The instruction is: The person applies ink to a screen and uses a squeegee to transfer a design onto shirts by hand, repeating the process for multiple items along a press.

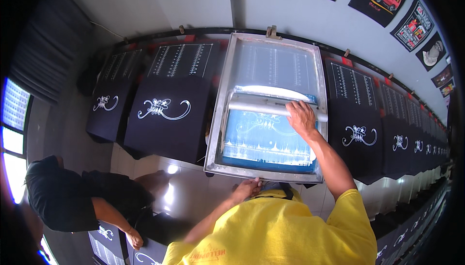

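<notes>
Here, your right hand (302, 118) lies over a long silver bar (259, 105), fingers curled onto it toward its right end, holding it. The bar spans the inside of a metal frame (264, 171) in front of you, about midway between its far and near edges. White paste (271, 90) stretches along the bar's far side, and white streaks mark the blue sheet (264, 132) on the near side. Your left hand (246, 190) sits low at the frame's near edge, fingers bent; it seems to touch the rim, but I cannot tell whether it grips anything. Black panels (164, 90) with white swirl designs lie on both sides. To your left is another person (55, 197) in dark clothes.
</notes>
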Motion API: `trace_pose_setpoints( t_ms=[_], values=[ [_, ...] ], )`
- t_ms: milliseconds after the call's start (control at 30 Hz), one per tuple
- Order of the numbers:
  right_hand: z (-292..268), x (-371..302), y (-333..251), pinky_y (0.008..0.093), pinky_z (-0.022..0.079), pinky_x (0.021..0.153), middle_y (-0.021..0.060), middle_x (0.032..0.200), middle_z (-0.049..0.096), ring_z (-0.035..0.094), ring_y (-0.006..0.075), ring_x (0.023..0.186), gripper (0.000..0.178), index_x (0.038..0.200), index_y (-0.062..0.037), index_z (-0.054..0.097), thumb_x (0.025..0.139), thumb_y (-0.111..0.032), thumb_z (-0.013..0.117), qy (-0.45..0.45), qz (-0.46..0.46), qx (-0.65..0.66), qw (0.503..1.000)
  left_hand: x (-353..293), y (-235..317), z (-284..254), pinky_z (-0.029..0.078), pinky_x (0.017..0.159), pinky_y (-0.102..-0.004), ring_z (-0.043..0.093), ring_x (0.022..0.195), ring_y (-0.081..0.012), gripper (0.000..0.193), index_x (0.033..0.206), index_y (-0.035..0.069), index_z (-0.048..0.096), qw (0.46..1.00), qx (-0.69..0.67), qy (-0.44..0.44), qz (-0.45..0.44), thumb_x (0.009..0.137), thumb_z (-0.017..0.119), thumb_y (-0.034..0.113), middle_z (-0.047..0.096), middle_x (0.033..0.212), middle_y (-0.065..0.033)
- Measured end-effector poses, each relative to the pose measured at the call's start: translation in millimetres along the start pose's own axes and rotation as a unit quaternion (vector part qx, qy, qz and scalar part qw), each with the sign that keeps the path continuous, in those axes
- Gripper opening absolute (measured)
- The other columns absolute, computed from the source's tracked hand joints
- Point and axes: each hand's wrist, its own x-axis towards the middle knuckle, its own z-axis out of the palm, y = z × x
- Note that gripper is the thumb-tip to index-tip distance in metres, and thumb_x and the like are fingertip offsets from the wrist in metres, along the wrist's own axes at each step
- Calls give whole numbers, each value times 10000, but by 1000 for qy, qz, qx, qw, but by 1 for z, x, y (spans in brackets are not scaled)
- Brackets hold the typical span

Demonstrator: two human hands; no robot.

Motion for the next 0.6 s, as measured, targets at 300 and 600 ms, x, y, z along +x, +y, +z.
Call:
trace_pose_setpoints(
  t_ms=[300,600],
  values=[
    [21,-24,60,470,543,822,195,946,702,681,361,917,458,1144,-46,696,766,-301,733,-59,48,57,996,27,-63,25,254,518,-233,315,566,-55,337,875,123,545,1000,6,8,0,1051,485,404,362,646,74],
    [39,-60,27,374,541,729,159,867,737,706,261,763,448,1005,-22,743,602,-216,779,-278,83,269,918,24,-114,-17,243,474,-229,295,523,-60,333,857,97,528,999,-53,-14,0,1064,472,352,357,623,55]
  ],
)
